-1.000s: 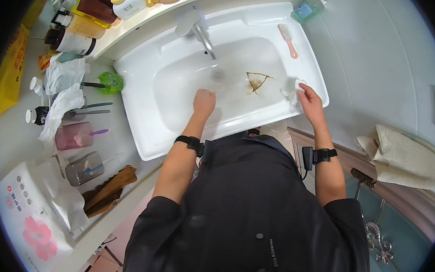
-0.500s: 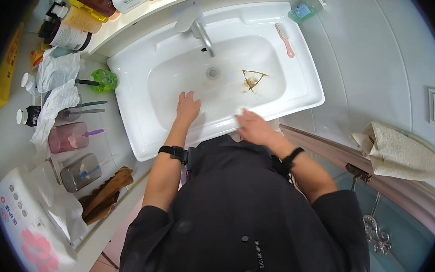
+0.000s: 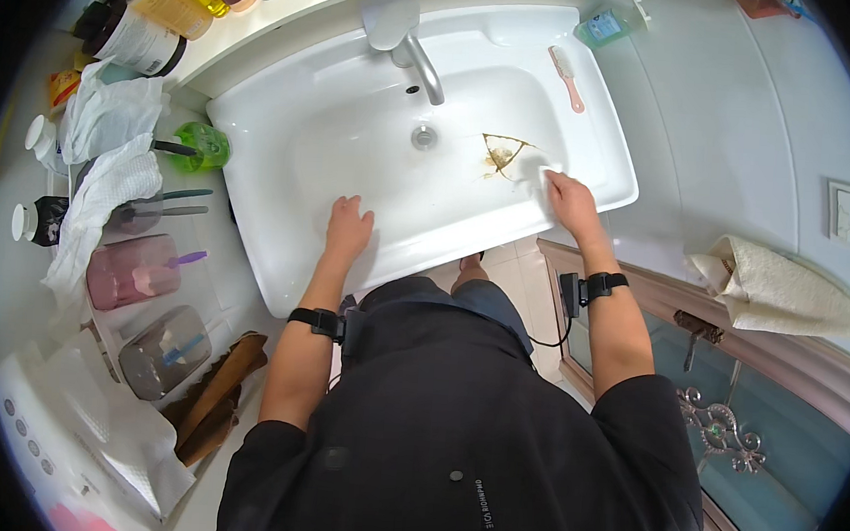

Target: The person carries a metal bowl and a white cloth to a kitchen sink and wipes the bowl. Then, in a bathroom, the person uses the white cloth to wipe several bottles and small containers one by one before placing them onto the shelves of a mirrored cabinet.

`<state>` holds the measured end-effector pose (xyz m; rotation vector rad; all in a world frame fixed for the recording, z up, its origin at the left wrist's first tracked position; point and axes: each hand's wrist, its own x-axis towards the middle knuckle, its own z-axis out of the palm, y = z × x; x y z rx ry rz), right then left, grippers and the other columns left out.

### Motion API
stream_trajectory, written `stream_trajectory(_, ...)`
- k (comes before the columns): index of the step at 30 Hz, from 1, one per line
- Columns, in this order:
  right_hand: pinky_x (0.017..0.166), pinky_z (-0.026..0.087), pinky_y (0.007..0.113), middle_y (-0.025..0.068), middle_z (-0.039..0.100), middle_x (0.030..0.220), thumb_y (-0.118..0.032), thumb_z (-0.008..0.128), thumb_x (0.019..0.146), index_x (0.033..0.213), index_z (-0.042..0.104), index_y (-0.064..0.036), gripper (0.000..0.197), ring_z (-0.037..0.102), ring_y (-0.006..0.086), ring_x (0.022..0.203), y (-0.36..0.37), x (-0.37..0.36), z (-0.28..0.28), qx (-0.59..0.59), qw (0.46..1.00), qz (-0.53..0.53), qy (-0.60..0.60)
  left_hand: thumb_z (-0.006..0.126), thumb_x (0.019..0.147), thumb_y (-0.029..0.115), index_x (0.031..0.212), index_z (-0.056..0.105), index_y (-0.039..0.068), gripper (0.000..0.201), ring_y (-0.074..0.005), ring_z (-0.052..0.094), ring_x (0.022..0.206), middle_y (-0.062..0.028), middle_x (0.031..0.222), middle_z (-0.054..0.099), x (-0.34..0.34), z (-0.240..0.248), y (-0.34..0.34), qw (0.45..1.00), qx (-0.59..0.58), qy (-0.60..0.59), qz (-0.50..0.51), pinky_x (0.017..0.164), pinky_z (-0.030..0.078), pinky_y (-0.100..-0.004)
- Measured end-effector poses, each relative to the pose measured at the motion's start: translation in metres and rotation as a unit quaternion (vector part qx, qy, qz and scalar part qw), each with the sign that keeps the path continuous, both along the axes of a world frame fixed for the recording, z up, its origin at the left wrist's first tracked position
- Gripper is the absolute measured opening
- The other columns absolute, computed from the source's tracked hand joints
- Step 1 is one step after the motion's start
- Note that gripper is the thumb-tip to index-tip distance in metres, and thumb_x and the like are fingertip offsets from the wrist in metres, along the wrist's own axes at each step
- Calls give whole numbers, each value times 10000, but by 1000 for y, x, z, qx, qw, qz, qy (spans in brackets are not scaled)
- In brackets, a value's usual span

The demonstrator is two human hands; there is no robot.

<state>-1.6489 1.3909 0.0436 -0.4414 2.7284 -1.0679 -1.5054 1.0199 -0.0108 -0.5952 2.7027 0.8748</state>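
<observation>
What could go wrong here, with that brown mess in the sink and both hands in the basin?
The right hand is at the brown stain; wiping may smear it across the white sink. The pink brush lies on the rim nearby and might get knocked in. The left hand leans on the basin, possibly slippery.

A chrome tap (image 3: 407, 40) stands at the far rim. A pink brush (image 3: 565, 76) lies to its right, with a pale green bottle (image 3: 610, 24) farther right. On the left counter: a green cup (image 3: 202, 146), white cloths (image 3: 112, 139), a pink tumbler (image 3: 133, 271) and a grey tumbler (image 3: 163, 350). Bottles (image 3: 159, 1) crowd the far left. A folded towel (image 3: 783, 292) rests at the right.
</observation>
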Motion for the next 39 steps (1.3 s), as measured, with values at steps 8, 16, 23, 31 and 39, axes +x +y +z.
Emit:
stream_trajectory(8,824,469,404,212,620,995,-287,463,883,1082,613,-72,328,590,359,921,-111,40,-35,40,960,240,-141,543,823,245,1160,531,-19,428,-364,444,1171,-247,1240,481,-2,9,9,997,42,-21,-69,980,378,-421)
stream_trajectory(16,774,496,282,129,657,952,-111,527,869,1099,617,-31,260,616,159,911,-104,-13,-7,-102,969,23,-225,542,830,258,1090,569,-31,390,-371,497,1096,-239,1147,547,-9,19,-1,997,57,12,-41,943,402,-422)
stream_trajectory(23,836,529,376,128,572,1141,-8,403,873,1324,358,-26,454,596,234,1022,-129,-31,17,-488,732,-149,-452,477,898,413,1050,594,-35,487,-320,608,897,-188,905,638,-108,110,-5,970,148,171,90,822,459,-351)
stream_trajectory(31,860,447,385,81,559,1139,-160,491,900,1220,459,-64,336,547,218,1034,-162,-77,-38,-543,615,-147,-552,449,882,556,1104,521,-53,652,-151,614,673,-109,893,626,-219,170,-5,877,389,141,244,579,464,-256)
stream_trajectory(39,856,450,444,82,531,1145,-32,494,864,1240,437,-96,386,541,240,1027,-182,-96,-51,-490,646,-134,-570,571,846,435,708,591,3,454,-111,466,442,-86,608,589,-250,156,11,911,278,148,266,428,395,-250)
